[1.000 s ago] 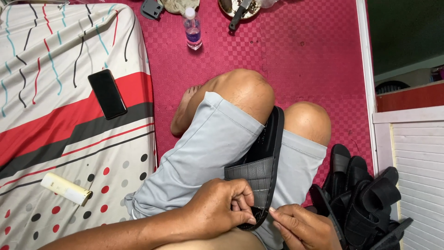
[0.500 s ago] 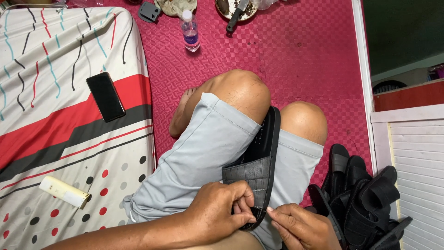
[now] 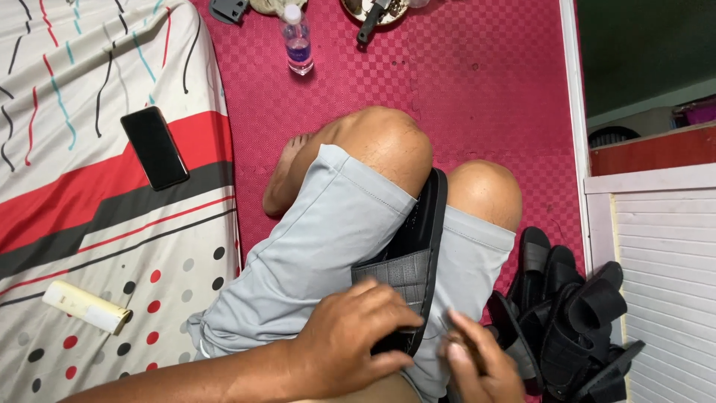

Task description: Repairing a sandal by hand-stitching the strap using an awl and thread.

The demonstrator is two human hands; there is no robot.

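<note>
From the head view, a black sandal (image 3: 418,257) lies on the lap between the knees, on grey shorts (image 3: 328,254). The left hand (image 3: 354,336) presses flat on its strap, fingers spread. The right hand (image 3: 477,366) is just beside it, blurred, holding nothing. More black sandals (image 3: 574,328) are piled on the red floor mat (image 3: 477,89).

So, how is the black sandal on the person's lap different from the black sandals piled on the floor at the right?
The sandal on the lap lies alone, wedged between the two thighs; the piled sandals are several, heaped on the red floor mat. The left hand rests on the lap sandal's strap end, while the right hand is just beside the pile, and whether it touches is unclear. The lap sandal stretches straight toward the knees; the piled ones tilt at mixed angles. Both are black strap sandals.
</note>
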